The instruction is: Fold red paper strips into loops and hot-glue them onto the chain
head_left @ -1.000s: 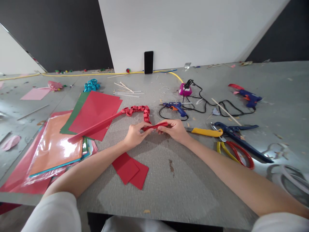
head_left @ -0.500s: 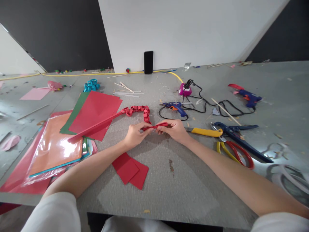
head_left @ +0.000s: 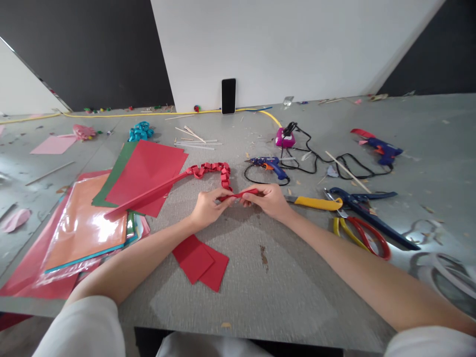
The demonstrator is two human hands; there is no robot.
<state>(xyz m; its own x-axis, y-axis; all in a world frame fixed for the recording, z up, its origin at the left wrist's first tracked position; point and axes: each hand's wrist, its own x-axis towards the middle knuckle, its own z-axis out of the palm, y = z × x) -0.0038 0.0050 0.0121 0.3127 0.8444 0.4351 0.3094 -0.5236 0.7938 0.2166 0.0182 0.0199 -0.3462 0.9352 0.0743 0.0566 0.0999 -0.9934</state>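
Just beside the chain (head_left: 225,174), a red strip (head_left: 247,193) is pinched by the left hand (head_left: 210,209) and right hand (head_left: 272,202) (held nearly together), both forearms (head_left: 148,250) angled inward.

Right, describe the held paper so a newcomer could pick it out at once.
On the grey table, start at the red chain near the middle. Just below it in the picture, the left hand and right hand pinch the paper. Unlike the flat red pieces lower in the picture, it is a thin, folded-looking strip.
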